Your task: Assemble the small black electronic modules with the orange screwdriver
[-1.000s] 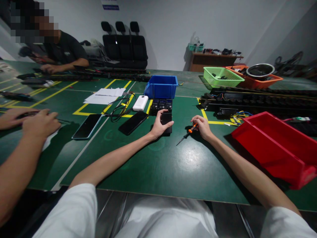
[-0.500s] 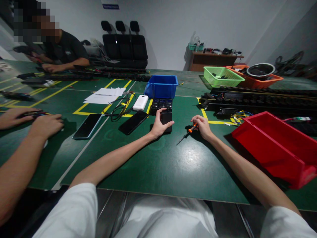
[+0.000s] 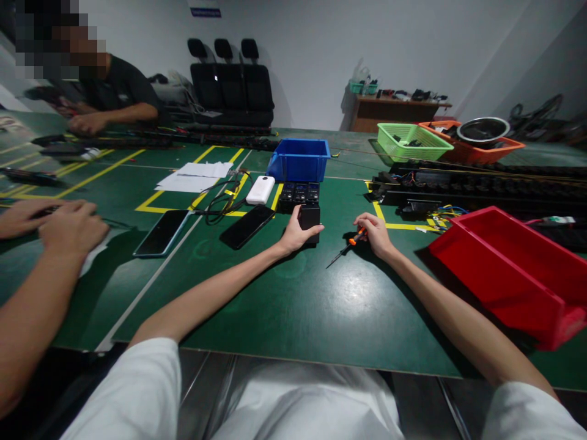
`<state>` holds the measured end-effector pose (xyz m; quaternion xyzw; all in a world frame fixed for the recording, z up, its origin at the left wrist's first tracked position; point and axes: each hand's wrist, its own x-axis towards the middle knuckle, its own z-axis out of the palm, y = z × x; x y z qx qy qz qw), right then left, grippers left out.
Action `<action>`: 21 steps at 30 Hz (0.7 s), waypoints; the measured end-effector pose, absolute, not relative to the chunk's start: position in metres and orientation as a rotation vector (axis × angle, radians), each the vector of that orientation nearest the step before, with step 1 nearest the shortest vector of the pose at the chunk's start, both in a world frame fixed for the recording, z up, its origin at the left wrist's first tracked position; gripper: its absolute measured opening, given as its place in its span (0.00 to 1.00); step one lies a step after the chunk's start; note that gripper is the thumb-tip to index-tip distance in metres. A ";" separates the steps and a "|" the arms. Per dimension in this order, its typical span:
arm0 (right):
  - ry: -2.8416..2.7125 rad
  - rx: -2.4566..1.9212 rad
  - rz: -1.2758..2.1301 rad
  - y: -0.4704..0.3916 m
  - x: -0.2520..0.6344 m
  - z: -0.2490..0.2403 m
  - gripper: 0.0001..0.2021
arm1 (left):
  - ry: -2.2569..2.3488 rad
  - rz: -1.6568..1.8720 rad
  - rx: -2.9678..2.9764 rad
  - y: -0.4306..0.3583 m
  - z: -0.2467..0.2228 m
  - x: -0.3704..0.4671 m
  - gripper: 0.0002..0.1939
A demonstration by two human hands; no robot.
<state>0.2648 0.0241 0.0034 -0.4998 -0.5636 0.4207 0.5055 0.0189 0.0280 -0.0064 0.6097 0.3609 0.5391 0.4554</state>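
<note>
My left hand (image 3: 296,233) is closed round a small black box (image 3: 310,217), with the thumb across its near side. Just beyond that box, several black modules (image 3: 299,194) stand in a row before a blue bin (image 3: 300,159). To the right, my right hand (image 3: 373,234) grips an orange-and-black screwdriver (image 3: 352,241), whose shaft points down and left over the green table (image 3: 293,318). A black phone (image 3: 246,226) and a white power bank (image 3: 260,190) lie left of my left hand.
On the right are a red bin (image 3: 499,275) and long black assemblies (image 3: 458,183) with wires. Green (image 3: 413,146) and orange baskets (image 3: 504,150) stand behind. At left are another phone (image 3: 162,233), papers (image 3: 188,177), a neighbour's hands (image 3: 73,226) and a person (image 3: 123,91) across the table.
My left hand's fingers have shifted slightly on the black box, uncovering more of its top. My right hand looks unmoved. The neighbour's hands at left have moved a little left.
</note>
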 end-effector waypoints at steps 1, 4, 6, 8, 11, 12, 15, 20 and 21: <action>-1.360 -1.205 1.014 0.024 0.265 0.003 0.08 | 0.895 1.329 1.508 0.028 -0.007 0.019 0.35; -1.366 -1.196 1.017 0.024 0.265 0.004 0.08 | 0.898 1.323 1.518 0.028 -0.007 0.018 0.35; -1.368 -1.199 1.018 0.023 0.264 0.005 0.08 | 0.893 1.326 1.521 0.027 -0.006 0.018 0.36; -1.366 -1.209 1.013 0.023 0.264 0.005 0.08 | 0.886 1.328 1.523 0.025 -0.004 0.018 0.36; -1.367 -1.216 1.006 0.023 0.264 0.006 0.08 | 0.881 1.340 1.516 0.021 0.000 0.019 0.35; -1.369 -1.216 1.005 0.023 0.264 0.006 0.08 | 0.881 1.346 1.510 0.019 0.001 0.020 0.35; -1.368 -1.216 1.005 0.023 0.264 0.006 0.08 | 0.873 1.363 1.501 0.016 0.004 0.021 0.35; -1.364 -1.218 1.010 0.024 0.265 0.004 0.08 | 0.862 1.362 1.518 0.019 0.001 0.020 0.36; -1.364 -1.220 1.012 0.024 0.265 0.003 0.08 | 0.865 1.363 1.515 0.020 0.000 0.020 0.36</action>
